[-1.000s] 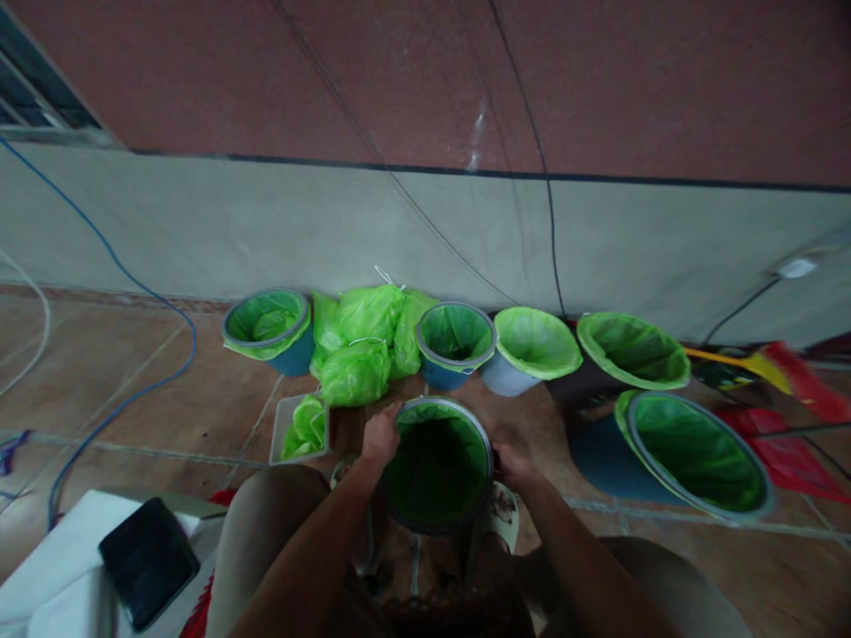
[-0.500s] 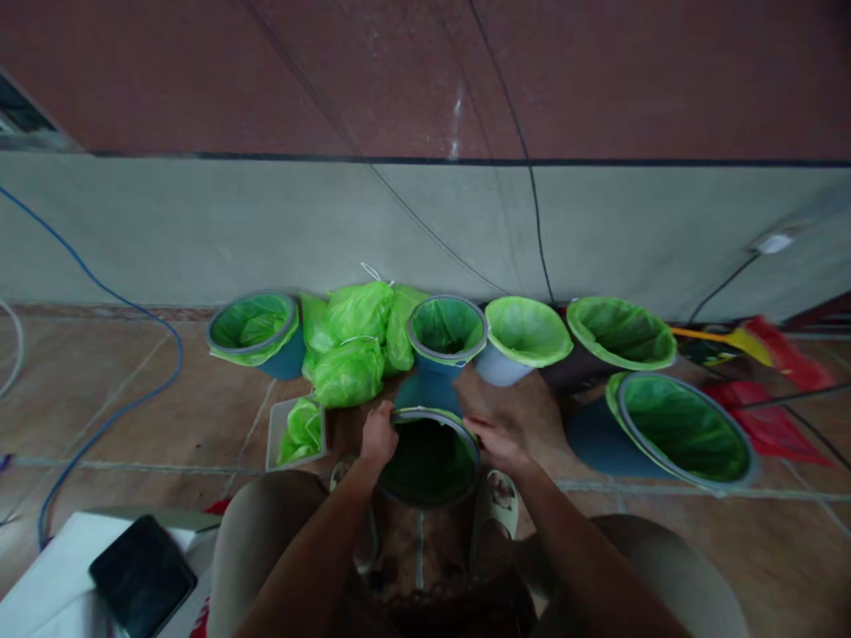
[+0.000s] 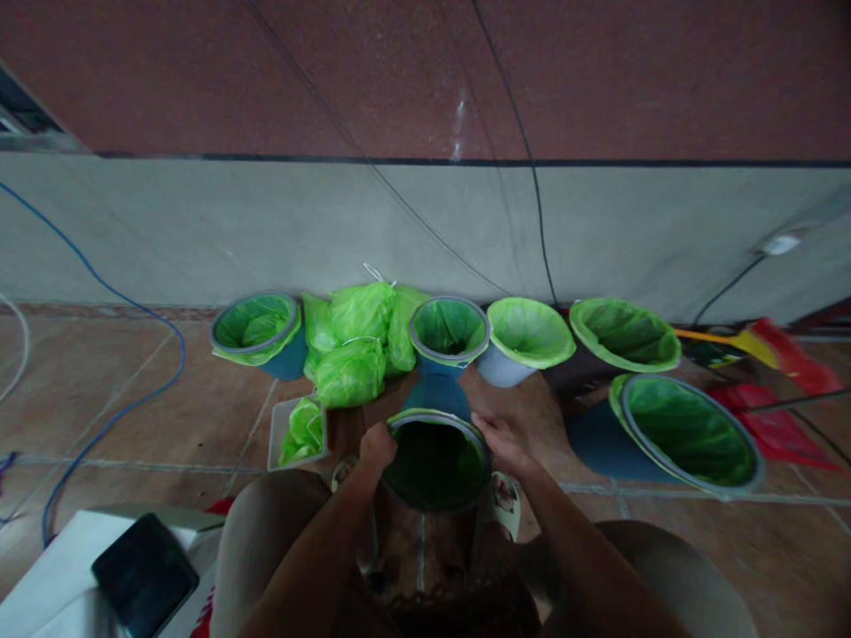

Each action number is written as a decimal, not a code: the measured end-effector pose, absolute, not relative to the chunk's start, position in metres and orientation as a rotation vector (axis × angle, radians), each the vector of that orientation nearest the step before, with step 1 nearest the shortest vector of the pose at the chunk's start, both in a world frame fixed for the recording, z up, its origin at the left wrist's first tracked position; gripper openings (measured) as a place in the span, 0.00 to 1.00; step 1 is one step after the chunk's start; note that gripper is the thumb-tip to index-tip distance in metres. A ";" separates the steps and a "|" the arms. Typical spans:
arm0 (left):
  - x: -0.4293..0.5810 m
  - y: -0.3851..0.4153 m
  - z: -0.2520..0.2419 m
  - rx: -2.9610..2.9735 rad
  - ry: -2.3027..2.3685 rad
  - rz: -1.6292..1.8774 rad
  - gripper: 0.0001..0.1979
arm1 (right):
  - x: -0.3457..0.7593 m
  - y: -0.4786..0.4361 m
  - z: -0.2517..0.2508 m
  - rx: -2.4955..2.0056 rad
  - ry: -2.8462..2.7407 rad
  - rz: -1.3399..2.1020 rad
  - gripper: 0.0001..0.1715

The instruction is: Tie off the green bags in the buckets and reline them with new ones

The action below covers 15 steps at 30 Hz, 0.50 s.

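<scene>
Head view: the left grip (image 3: 378, 445) is clamped on the rim of a green-lined bin (image 3: 435, 394), while the right grip (image 3: 503, 445) touches that rim's right side; how far its fingers close cannot be told. The green-lined bin sits between both grips, tilted, its dark mouth facing the camera. Left of the left grip is a small white tub (image 3: 277, 436) holding a crumpled green bag (image 3: 304, 432). Bulging green bags (image 3: 350, 372) lie beyond that grip. Beyond the right grip stands a pale bin (image 3: 506, 369); well to its right, a blue bin (image 3: 598, 443).
</scene>
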<state>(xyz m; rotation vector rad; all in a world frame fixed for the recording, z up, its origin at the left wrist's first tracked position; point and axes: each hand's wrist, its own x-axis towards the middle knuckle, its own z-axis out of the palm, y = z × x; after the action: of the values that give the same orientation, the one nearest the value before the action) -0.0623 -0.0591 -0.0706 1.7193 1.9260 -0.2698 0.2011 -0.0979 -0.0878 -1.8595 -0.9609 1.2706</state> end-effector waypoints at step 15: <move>-0.045 -0.050 -0.041 1.840 1.949 -0.152 0.24 | 0.189 -0.099 -0.092 -1.709 -0.512 1.550 0.16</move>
<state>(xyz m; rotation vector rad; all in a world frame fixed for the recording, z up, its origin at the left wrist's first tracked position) -0.0453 -0.0504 -0.0413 1.8396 1.9494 -0.1518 0.1886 -0.0988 -0.0917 -1.7085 -0.5115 1.5505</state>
